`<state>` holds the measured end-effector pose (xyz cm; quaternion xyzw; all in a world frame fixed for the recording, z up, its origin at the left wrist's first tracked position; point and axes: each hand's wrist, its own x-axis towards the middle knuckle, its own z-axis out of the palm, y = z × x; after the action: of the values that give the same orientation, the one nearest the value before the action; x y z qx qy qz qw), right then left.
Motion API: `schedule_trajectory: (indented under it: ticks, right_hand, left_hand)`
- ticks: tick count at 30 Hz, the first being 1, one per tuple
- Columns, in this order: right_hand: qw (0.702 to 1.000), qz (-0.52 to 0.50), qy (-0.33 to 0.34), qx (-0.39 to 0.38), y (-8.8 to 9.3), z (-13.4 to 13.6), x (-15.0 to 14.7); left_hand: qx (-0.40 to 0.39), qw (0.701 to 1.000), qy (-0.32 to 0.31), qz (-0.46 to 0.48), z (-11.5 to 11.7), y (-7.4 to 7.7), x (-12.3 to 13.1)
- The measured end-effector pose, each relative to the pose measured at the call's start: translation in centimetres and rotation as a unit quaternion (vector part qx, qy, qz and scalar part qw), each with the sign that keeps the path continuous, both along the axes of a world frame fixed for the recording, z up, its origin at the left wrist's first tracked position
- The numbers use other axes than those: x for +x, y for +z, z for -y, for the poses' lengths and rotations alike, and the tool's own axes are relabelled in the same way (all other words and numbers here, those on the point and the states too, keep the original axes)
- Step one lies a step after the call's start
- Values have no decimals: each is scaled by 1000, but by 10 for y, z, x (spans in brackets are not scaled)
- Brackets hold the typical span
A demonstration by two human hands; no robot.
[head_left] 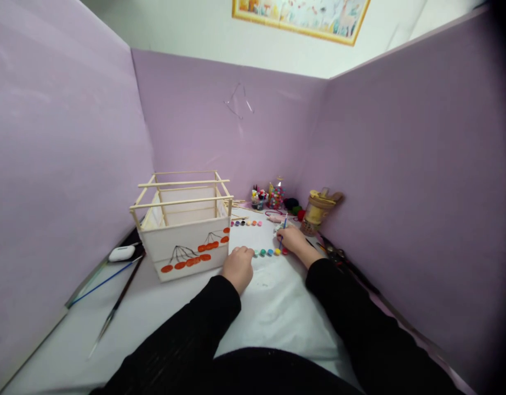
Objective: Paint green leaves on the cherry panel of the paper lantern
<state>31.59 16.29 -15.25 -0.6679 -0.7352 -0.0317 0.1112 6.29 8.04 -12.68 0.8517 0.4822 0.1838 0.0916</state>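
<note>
The fingers of the right hand pinched a thin blue paintbrush, the way you hold a pencil. The brush stood almost upright, and its tip pointed down at a strip of little paint pots. Holding it that way let the tip dip into one small pot at a time.

The left hand was curled, with its fingers bent and close together. It rested on the white sheet at the left end of the paint strip. I think it was there to keep the strip from sliding, but I could not tell if it really touched it.

Just to the left of that hand stood a white box with a stick frame. Red cherries were painted on its front, which faced the person so it was easy to reach.

A second row of paint pots lay farther back. Two spare brushes lay well off to the left, near a small white case. Jars of beads and a jar of wooden sticks stood at the back by the purple wall.
</note>
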Motion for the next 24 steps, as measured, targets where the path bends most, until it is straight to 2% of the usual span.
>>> schedule_trajectory:
  ticks: [4,8,10,13,16,19,24]
  right_hand:
    - [1000,-7,-17,-4,-1,0,1]
    - [997,-59,-33,29,9,6,7]
    - [995,-94,-18,30,17,12,5]
    - [987,-151,59,-4,24,27,-10]
    - [985,-113,131,-24,25,41,-32]
    - [986,-62,153,-6,22,50,-46]
    - [982,-42,182,-6,18,57,-48]
  left_hand:
    - [42,998,-16,35,-10,-15,1]
    - [17,999,-7,51,-20,-31,3]
    - [-7,999,-2,49,-22,-36,4]
    - [-24,998,-2,53,-24,-37,6]
    - [-29,999,2,45,-24,-35,6]
    - [-32,999,7,31,-24,-33,6]
    - [-33,999,7,16,-25,-34,6]
